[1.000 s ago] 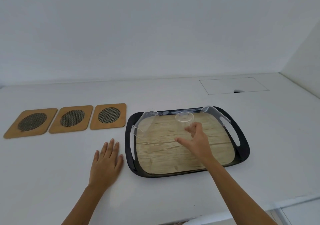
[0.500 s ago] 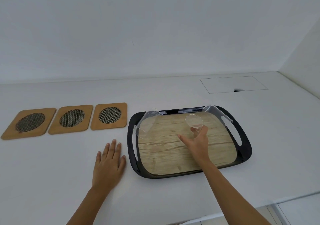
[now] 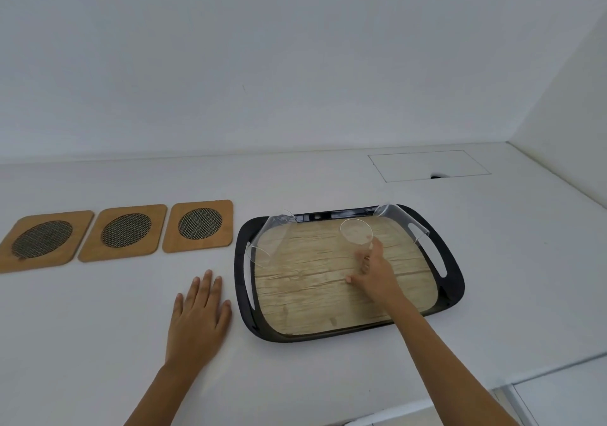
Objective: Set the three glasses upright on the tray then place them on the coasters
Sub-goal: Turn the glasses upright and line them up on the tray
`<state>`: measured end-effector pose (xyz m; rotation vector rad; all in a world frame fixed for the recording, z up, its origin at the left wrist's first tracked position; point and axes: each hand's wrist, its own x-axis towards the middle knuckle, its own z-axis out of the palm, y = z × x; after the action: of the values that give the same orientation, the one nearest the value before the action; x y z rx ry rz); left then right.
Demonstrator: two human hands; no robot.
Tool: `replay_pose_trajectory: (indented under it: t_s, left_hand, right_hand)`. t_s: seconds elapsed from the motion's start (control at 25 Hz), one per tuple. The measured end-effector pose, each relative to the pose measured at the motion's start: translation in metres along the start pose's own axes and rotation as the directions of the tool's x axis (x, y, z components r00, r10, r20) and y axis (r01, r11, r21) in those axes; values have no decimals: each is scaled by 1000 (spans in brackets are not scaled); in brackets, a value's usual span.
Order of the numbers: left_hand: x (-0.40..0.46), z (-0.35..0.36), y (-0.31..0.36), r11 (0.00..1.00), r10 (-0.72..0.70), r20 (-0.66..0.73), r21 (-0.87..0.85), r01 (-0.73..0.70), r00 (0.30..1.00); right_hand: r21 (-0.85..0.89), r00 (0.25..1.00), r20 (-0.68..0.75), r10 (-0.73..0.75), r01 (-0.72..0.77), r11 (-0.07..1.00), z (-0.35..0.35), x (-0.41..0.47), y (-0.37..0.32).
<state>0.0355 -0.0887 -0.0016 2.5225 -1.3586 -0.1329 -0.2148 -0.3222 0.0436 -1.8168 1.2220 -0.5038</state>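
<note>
Three coasters (image 3: 124, 233) lie in a row along the bench's left side, all bare. The left hand (image 3: 198, 320) lies flat on the bench just beside the tray's (image 3: 455, 291) left edge, fingers spread, holding nothing. On the tray, one glass (image 3: 269, 240) lies tipped at the far left corner and another (image 3: 402, 222) leans at the far right corner. Between them the right hand (image 3: 376, 273) is clamped round the base of the middle glass (image 3: 356, 235), mouth up, near the tray's far edge.

The clear walls look slick, and a grip this low could let it topple as it is let go. The two corner glasses rest against the rim and might roll if the tray is nudged. The right arm reaches in from the near right, wrist low, thumb out to the left.
</note>
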Motion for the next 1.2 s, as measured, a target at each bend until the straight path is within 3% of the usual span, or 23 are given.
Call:
replay_pose_trajectory:
  t_s: [0.12,0.28,0.4,0.56,0.72,0.84,0.96,1.08,1.2]
  left_hand:
    - [0,-1,1,1000,0,-2,-7,0,1000]
    - [0,-2,0,1000,-4,-1,6,4,1000]
    - [1,0,0,1000,-12,6,2,12,1000]
    - [0,0,-1,1000,-20,12,15,20,1000]
    - [0,-1,-1,1000,-16,15,14,16,1000]
    - [0,-1,0,1000,-12,10,6,12,1000]
    - [-1,-1,0,1000,-8,2,5,8,1000]
    - [-1,-1,0,1000,-6,2,11,6,1000]
    - [-1,-1,1,1000,-8,3,11,8,1000]
  right_hand:
    - [-123,992,-126,-7,-9,992,-28,8,-3]
    - [-363,917,-351,-192,55,930,-68,33,-11]
    - [-626,954,-251,-167,-28,780,-91,61,-13]
    - [-709,990,-108,91,-141,691,-100,82,-9]
    - [-763,986,-141,94,-168,624,-90,88,-1]
    - [-738,979,-189,76,-193,647,-84,89,2]
    - [-649,973,-225,44,-184,738,-80,85,6]
    - [-397,928,-372,-35,-125,909,-72,72,6]
    - [-176,877,-479,-31,-61,983,-62,53,6]
